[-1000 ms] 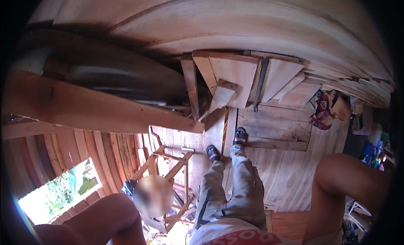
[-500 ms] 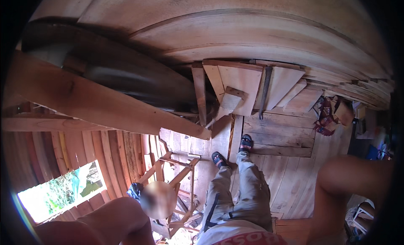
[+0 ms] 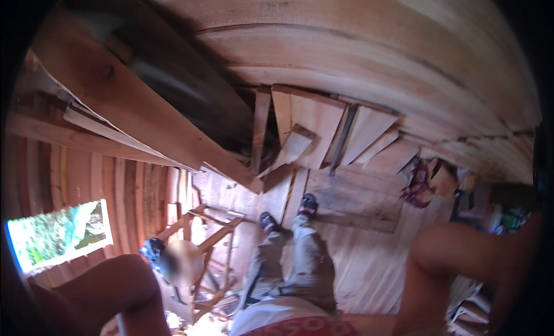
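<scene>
Neither of my hands is in view. My bent left arm (image 3: 115,287) rises at the lower left, and my bent right arm (image 3: 456,255) is at the lower right. Both arms run out at the sides of the picture, so whatever the hands hold or touch is hidden. Ahead of me, wide boards (image 3: 346,53) cover the wall. Below them several planks (image 3: 314,119) lean side by side, with a dark narrow bar (image 3: 344,137) between two of them. A paddle-shaped piece of wood (image 3: 294,146) stands in front.
A long beam (image 3: 138,105) slants across the left, beside a large dark rounded object (image 3: 184,76). A wooden frame (image 3: 216,235) stands at lower left, near a person (image 3: 153,252). A bright window opening (image 3: 60,235) is beyond. Crumpled patterned cloth (image 3: 418,186) lies on the right.
The view has tilted and turned, so the planks, my legs and the wooden frame sit further left. Both arms also appear further left, still bent.
</scene>
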{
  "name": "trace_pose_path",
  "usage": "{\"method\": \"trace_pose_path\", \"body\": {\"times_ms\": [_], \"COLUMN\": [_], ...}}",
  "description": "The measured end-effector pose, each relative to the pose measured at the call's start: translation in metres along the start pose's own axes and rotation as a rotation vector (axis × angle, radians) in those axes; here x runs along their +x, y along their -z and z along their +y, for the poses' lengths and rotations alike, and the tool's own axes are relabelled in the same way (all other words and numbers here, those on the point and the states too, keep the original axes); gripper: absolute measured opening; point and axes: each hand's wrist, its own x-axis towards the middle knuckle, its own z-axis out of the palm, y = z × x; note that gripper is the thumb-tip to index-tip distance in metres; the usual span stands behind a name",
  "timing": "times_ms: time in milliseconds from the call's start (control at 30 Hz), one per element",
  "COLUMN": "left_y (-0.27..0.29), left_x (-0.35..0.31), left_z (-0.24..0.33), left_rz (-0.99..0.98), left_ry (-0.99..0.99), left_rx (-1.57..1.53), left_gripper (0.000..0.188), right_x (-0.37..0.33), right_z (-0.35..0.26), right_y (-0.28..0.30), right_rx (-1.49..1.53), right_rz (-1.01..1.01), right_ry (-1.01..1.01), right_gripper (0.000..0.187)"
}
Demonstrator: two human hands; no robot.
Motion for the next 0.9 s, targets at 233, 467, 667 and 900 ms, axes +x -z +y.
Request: {"method": "trace_pose_path", "body": {"times_ms": [233,467,667,900], "left_y": [-0.01,-0.015,-0.019,-0.012], "left_x": [-0.013,-0.03,-0.12,-0.202], "left_z": [-0.018,-0.015,0.002,0.032], "left_rz": [0.007,-0.052,-0.141,-0.184], "left_ry": [0.012,0.08,0.326,0.549], "left_rx": [-0.048,-0.087,-0.076,-0.035], "left_gripper": [0.024,0.024,0.025,0.025], "right_x": [-0.017,-0.014,-0.025,-0.039], "right_z": [-0.008,0.015,0.055,0.074], "right_y": [-0.008,-0.037,-0.056,-0.062], "right_rx": [-0.013,0.045,0.093,0.104], "right_rz": [0.019,-0.01,0.007,0.018], "right_ry": [-0.007,-0.096,-0.219,-0.241], "right_gripper": [0.029,0.03,0.031,0.032]}}
